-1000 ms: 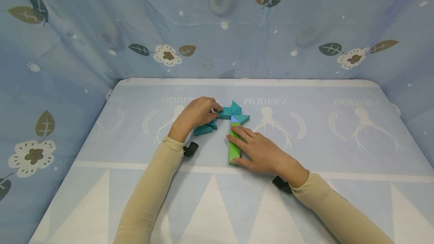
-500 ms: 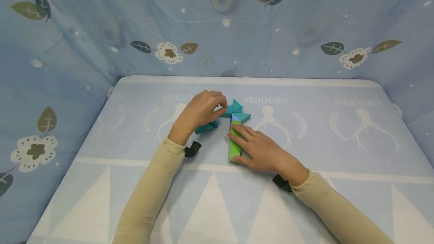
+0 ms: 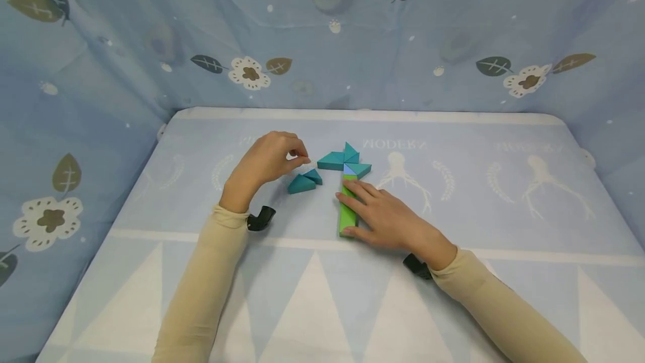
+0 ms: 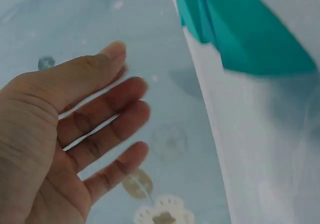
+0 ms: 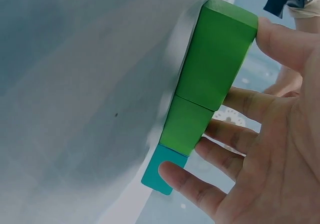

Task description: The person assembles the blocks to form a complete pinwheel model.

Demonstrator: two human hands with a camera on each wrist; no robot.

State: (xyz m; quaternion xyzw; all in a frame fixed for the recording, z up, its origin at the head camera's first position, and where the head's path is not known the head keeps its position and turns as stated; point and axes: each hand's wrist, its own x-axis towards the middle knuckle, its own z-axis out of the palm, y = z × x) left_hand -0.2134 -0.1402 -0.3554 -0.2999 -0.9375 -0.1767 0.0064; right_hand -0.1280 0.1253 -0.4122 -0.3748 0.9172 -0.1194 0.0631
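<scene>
Two green blocks (image 5: 215,54) lie end to end as a straight bar on the table. At the bar's far end, teal triangular blocks (image 3: 331,161) and a small blue triangle (image 3: 349,170) form a pinwheel shape. My right hand (image 3: 385,214) rests along the bar, fingers nearly straight on the green blocks and the thumb at the near end. Left of the pinwheel hovers my left hand (image 3: 269,157), its loosely bent fingers (image 4: 132,89) holding nothing. Just below it lie loose teal triangular blocks (image 3: 301,184).
A patterned cloth covers the table (image 3: 504,184), whose far edge meets a blue printed curtain (image 3: 312,32). Black wrist devices (image 3: 261,218) sit at both sleeves. Sleeved forearms reach in from the front.
My left hand has drawn back leftward from the pinwheel's left arm, uncovering its teal blocks and the loose ones. My right hand stays on the green bar.
</scene>
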